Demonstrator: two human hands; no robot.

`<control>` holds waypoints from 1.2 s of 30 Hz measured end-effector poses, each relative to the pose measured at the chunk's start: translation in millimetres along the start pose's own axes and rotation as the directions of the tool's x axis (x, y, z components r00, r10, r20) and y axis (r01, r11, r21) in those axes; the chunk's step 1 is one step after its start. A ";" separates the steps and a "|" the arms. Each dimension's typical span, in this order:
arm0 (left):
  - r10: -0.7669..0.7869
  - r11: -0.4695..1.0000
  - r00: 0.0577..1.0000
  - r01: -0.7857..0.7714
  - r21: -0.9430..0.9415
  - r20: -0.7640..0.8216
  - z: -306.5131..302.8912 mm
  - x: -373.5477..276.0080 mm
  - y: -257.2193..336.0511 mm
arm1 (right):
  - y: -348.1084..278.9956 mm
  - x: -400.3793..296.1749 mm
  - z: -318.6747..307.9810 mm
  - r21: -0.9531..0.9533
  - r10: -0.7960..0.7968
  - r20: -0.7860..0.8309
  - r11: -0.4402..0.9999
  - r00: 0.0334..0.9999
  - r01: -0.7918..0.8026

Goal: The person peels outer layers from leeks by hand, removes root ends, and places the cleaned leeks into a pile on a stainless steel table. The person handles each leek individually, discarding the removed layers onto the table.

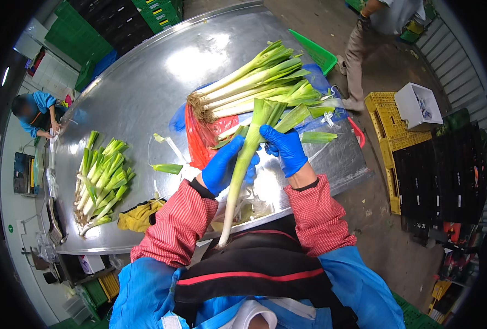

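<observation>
My left hand, in a blue glove, is closed around a leek whose white root end points down towards my apron. My right hand, gloved in blue too, has its fingers curled at the leek's leafy green top; whether it grips a leaf I cannot tell. Beyond both hands, a pile of leeks with hairy roots lies on red and blue plastic bags. A second group of leeks rests at the left of the metal table. Cut leaf pieces are scattered between.
A yellow glove lies near the table's front edge. Green baskets and dark crates stand behind the table. A person is at the left end; another stands at the right, near yellow pallets and a white foam box.
</observation>
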State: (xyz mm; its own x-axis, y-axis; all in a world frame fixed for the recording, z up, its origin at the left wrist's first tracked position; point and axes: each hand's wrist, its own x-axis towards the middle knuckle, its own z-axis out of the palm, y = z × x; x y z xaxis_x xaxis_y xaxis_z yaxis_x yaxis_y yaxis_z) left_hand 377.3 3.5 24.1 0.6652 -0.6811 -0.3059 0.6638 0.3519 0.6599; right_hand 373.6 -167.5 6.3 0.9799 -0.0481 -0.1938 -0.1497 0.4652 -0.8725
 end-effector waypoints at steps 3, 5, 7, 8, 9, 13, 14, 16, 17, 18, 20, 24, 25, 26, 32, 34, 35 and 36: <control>0.117 0.908 0.992 -0.085 0.410 -0.055 1.8 4.4 3.3 | -4.8 -4.8 7.9 -0.041 -0.056 -0.058 0.998 0.997 0.053; 0.139 0.918 0.988 -0.101 0.384 -0.072 8.9 2.3 4.7 | -8.9 -7.7 11.4 -0.077 -0.079 -0.058 0.994 0.995 0.075; 0.149 0.928 0.987 -0.119 0.353 -0.058 10.7 1.9 2.7 | -12.0 -11.5 15.3 -0.092 -0.129 -0.090 0.988 0.988 0.121; 0.149 0.932 0.988 -0.128 0.339 -0.037 9.1 2.8 1.6 | -10.5 -11.9 15.8 -0.019 -0.106 -0.116 0.994 0.988 0.104; 0.150 0.936 0.989 -0.137 0.325 -0.015 8.4 3.7 1.1 | -8.9 -12.0 16.0 0.054 -0.082 -0.142 0.994 0.986 0.091; 0.183 0.889 0.978 -0.123 0.442 -0.096 15.0 3.2 5.6 | -10.7 -12.5 15.3 -0.025 -0.048 -0.093 0.999 0.994 0.046; 0.162 0.879 0.982 -0.098 0.466 -0.099 16.0 2.4 10.4 | -8.7 -9.7 10.6 0.023 -0.033 -0.075 0.999 0.997 0.034; 0.134 0.869 0.983 -0.056 0.492 -0.123 13.2 0.3 10.0 | -12.0 -8.4 16.5 -0.043 -0.049 -0.116 0.998 0.992 0.045; 0.118 0.884 0.987 -0.053 0.465 -0.111 13.7 0.2 8.9 | -12.4 -7.8 19.4 -0.076 -0.058 -0.134 0.996 0.989 0.048; 0.116 0.897 0.988 -0.059 0.437 -0.105 15.1 -1.0 9.3 | -11.3 -6.1 22.1 -0.156 -0.049 -0.147 0.987 0.988 0.025; 0.108 0.912 0.990 -0.061 0.406 -0.094 15.6 -2.6 14.9 | -3.8 -4.5 27.8 -0.147 -0.225 -0.130 0.968 0.966 0.205; 0.198 0.885 0.961 -0.091 0.457 -0.192 18.1 1.5 8.0 | 9.4 -2.1 28.8 -0.056 -0.324 -0.221 0.946 0.920 0.319; 0.227 0.883 0.953 -0.115 0.454 -0.200 13.5 5.4 1.4 | 13.9 -1.9 29.2 -0.062 -0.334 -0.260 0.942 0.906 0.329; 0.234 0.884 0.960 -0.144 0.444 -0.155 11.8 6.4 0.7 | 18.5 -0.9 28.6 -0.070 -0.342 -0.301 0.939 0.890 0.337; 0.266 0.918 0.964 -0.254 0.304 0.001 -2.3 9.9 0.2 | 15.2 -13.2 49.2 0.091 -0.166 -0.243 0.977 0.956 0.193; 0.312 0.919 0.950 -0.300 0.255 -0.006 -5.9 6.1 4.7 | 23.9 -1.5 49.5 0.038 -0.084 -0.280 0.994 0.956 0.099; 0.279 0.926 0.959 -0.280 0.252 0.042 -8.5 1.4 9.6 | 27.8 6.2 46.0 0.123 0.024 -0.320 0.992 0.947 0.017; 0.247 0.932 0.965 -0.260 0.251 0.084 -11.5 -6.6 17.3 | 30.3 11.9 46.6 0.210 0.138 -0.345 0.975 0.928 -0.067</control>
State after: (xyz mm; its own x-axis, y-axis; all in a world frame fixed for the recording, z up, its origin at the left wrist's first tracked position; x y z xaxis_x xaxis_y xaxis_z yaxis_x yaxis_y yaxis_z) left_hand 388.4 21.5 29.6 0.7775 -0.6243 -0.0751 0.3603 0.3444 0.8669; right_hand 386.9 -112.9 -1.6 0.8436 -0.2850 -0.4551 -0.1842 0.6425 -0.7438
